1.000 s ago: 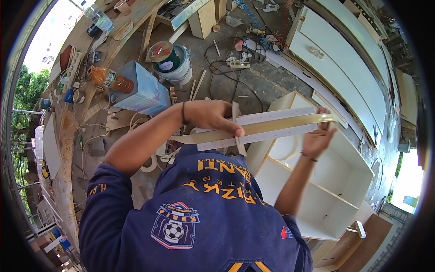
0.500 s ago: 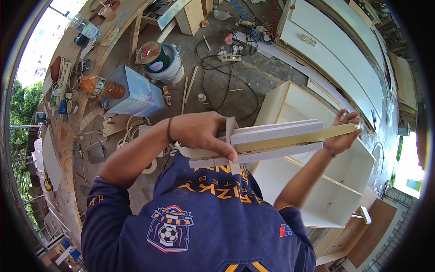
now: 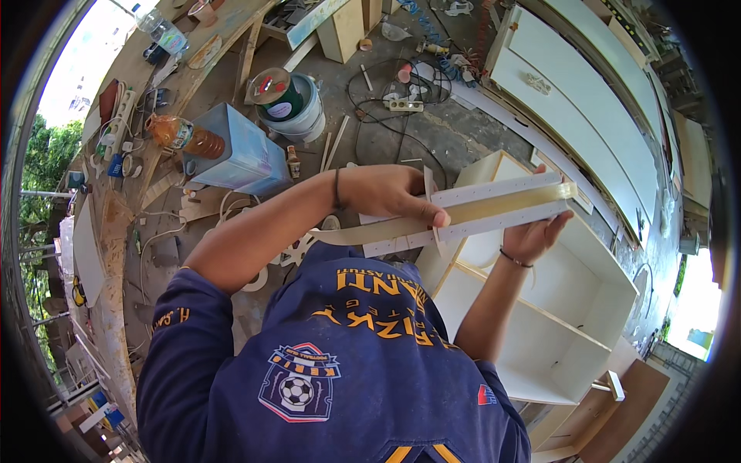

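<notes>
My left hand [image 3: 394, 196] is closed round the near end of a narrow trough with two white, hole-dotted side rails [image 3: 494, 224]. Its thumb presses beside a small upright crosspiece [image 3: 431, 185]. A thin pale-yellow strip [image 3: 482, 207] lies lengthwise between the rails; its tail [image 3: 351, 234] trails out to the left past my wrist, and its other end bends over at the trough's right end. Under that right end is my right hand [image 3: 532, 235], its fingertips showing on both sides of the rails. Its palm is partly hidden by the trough.
An open white cabinet [image 3: 532, 339] stands on the floor at the right. Left of centre are a blue-white tin [image 3: 239, 154] and a bucket [image 3: 309, 116] with a green can in it. A bench with bottles runs along the left. Cables [image 3: 386, 131] and white panels [image 3: 575, 85] lie beyond.
My right hand has come in from the right, off the strip's far end, to beneath the trough's right end. The strip sticks out less there. The trough and my left hand have shifted right and away.
</notes>
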Action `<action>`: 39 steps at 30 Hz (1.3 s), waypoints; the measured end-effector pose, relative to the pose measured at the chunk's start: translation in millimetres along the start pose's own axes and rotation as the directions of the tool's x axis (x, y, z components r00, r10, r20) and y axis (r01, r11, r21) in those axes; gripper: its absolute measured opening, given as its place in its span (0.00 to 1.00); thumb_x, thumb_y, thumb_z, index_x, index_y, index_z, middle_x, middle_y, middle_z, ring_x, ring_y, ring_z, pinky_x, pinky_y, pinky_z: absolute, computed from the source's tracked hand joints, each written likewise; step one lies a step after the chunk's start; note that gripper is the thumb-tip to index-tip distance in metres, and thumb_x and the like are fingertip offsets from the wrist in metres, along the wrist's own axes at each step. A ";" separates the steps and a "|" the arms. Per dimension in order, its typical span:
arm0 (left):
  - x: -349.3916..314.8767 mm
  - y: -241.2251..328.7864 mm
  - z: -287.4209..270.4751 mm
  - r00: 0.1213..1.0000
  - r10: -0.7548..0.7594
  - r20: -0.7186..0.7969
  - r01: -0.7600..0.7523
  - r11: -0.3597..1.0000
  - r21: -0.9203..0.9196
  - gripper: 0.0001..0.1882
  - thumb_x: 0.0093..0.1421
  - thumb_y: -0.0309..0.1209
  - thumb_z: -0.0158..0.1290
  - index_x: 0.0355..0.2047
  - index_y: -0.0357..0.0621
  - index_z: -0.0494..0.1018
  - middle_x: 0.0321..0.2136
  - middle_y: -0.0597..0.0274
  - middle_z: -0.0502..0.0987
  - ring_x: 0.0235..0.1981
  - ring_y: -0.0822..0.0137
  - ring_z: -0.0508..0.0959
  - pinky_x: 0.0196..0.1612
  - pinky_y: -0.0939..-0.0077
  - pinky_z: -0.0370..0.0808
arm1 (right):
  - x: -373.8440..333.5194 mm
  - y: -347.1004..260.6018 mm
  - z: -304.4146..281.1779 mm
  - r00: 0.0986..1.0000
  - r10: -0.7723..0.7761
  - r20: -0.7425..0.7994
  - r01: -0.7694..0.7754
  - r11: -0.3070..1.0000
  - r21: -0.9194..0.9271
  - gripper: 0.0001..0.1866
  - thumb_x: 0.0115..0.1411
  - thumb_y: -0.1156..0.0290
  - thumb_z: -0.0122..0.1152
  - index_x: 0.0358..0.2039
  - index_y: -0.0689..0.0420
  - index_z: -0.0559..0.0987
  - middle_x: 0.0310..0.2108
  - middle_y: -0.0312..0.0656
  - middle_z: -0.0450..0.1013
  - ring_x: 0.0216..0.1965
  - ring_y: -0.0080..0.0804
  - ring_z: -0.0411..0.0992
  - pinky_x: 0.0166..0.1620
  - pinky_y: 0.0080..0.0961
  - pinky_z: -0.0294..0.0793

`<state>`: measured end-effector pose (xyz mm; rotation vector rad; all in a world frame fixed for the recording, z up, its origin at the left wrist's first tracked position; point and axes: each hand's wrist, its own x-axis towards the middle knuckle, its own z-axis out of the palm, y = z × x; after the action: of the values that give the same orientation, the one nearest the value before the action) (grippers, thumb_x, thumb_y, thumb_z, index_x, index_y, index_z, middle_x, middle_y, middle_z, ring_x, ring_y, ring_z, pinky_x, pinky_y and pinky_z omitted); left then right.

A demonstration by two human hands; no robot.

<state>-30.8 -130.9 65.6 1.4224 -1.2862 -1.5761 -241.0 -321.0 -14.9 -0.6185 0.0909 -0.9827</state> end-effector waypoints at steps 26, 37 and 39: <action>-56.0 -31.9 -4.5 0.998 -0.050 0.030 0.051 0.998 -0.035 0.33 0.48 0.48 0.63 0.45 0.35 0.69 0.38 0.57 0.76 0.41 0.68 0.74 0.46 0.74 0.68 | 61.8 -177.8 -134.8 0.957 -0.047 0.285 0.041 0.999 0.028 0.37 0.58 0.41 0.47 0.54 0.64 0.68 0.52 0.42 0.70 0.59 0.38 0.59 0.60 0.49 0.50; -3.9 3.4 14.4 1.000 0.000 -0.013 0.000 1.000 0.002 0.34 0.51 0.56 0.57 0.43 0.35 0.70 0.37 0.55 0.76 0.41 0.65 0.75 0.45 0.75 0.69 | 3.9 -16.8 -9.8 0.997 -0.073 0.032 0.072 0.996 0.050 0.22 0.61 0.52 0.52 0.48 0.53 0.67 0.42 0.32 0.70 0.60 0.33 0.58 0.58 0.46 0.57; -5.6 3.6 13.8 1.000 -0.010 -0.012 0.010 1.000 0.000 0.34 0.51 0.56 0.57 0.43 0.35 0.70 0.37 0.55 0.76 0.41 0.64 0.75 0.45 0.75 0.69 | 9.4 -29.6 -16.4 0.984 -0.178 -0.027 0.176 0.982 -0.067 0.18 0.60 0.53 0.54 0.42 0.53 0.69 0.38 0.31 0.71 0.58 0.31 0.60 0.57 0.45 0.57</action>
<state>-43.5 -123.6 69.9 1.4384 -1.2739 -1.5722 -263.6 -347.7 -10.9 -0.6781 0.0986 -1.1661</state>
